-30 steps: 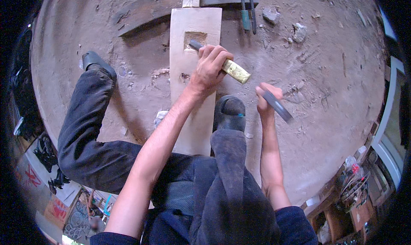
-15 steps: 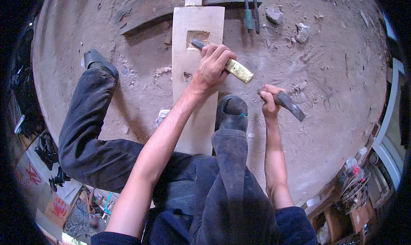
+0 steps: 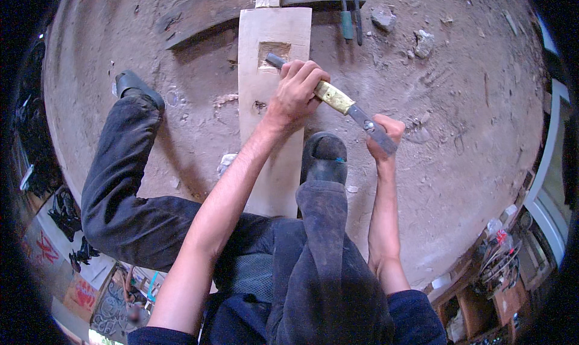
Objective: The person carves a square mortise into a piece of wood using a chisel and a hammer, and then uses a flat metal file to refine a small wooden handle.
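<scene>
A pale wooden board (image 3: 253, 128) runs away from me, with a rectangular recess (image 3: 275, 48) cut near its far end. Closed around a chisel (image 3: 335, 98) with a yellowish handle, my left hand (image 3: 294, 93) rests over the board. The chisel slants, its dark metal end at the recess; the exact edge contact is too small to tell. My right hand (image 3: 392, 128) grips a hammer (image 3: 373, 131), whose dark metal head meets the butt of the chisel handle. The hammer's handle is mostly hidden by head and hand. A smaller rough hole (image 3: 260, 106) lies nearer on the board.
Dark timber (image 3: 208, 19) lies crosswise under the far end. Tongs or similar long-handled tool (image 3: 347, 25) rest beyond, near loose stones (image 3: 383, 18). My shod right foot (image 3: 325, 155) is beside the board, my left foot (image 3: 136, 83) farther out. Shelving (image 3: 482, 297) stands at lower right.
The hammer has swung up and left from the right side, and its head now meets the chisel's butt. My left hand keeps its hold at the recess.
</scene>
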Available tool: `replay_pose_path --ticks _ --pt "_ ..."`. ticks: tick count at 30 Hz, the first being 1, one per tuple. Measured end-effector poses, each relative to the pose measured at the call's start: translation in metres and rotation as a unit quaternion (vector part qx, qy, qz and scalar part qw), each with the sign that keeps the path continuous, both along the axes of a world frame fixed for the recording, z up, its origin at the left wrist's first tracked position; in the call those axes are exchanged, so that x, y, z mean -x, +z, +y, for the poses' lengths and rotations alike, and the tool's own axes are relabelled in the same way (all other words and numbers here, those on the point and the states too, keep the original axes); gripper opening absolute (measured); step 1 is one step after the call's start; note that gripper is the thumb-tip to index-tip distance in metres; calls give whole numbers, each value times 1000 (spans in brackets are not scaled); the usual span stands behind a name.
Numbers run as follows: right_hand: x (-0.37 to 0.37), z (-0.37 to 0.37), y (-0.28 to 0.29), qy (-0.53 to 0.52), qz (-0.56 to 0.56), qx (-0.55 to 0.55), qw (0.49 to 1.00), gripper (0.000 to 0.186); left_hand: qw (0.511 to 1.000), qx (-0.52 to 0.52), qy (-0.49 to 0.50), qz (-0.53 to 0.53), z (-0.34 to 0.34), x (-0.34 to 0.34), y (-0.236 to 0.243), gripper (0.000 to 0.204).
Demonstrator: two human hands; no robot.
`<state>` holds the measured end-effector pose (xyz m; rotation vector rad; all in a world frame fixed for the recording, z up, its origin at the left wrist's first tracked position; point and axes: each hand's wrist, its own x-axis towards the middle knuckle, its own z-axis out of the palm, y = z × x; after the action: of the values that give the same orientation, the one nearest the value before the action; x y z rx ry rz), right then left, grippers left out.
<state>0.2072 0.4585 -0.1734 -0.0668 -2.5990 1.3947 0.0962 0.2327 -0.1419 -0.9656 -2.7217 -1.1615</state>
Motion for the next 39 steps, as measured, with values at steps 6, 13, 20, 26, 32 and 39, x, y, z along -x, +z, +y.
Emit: replay_pose_path --ticks 6,13,20,26,32,39 --pt "-9 -6 -11 -69 28 19 997 25 998 39 -38 -32 0 -3 12 46" --pt "-21 -18 -18 -195 -105 216 951 21 981 47 -184 26 -7 -8 13 49" --pt "-26 -14 -24 -185 -128 227 948 19 984 40 -100 145 -5 -11 0 36" --pt "-27 -10 -26 -180 -126 206 954 19 996 -27 -47 65 5 -4 -5 32" --pt "-25 -15 -30 -178 -94 174 964 26 997 -4 -47 68 3 -4 1 29" --pt "-24 -19 -31 -164 -80 174 968 28 994 54 -19 88 8 -6 1 26"
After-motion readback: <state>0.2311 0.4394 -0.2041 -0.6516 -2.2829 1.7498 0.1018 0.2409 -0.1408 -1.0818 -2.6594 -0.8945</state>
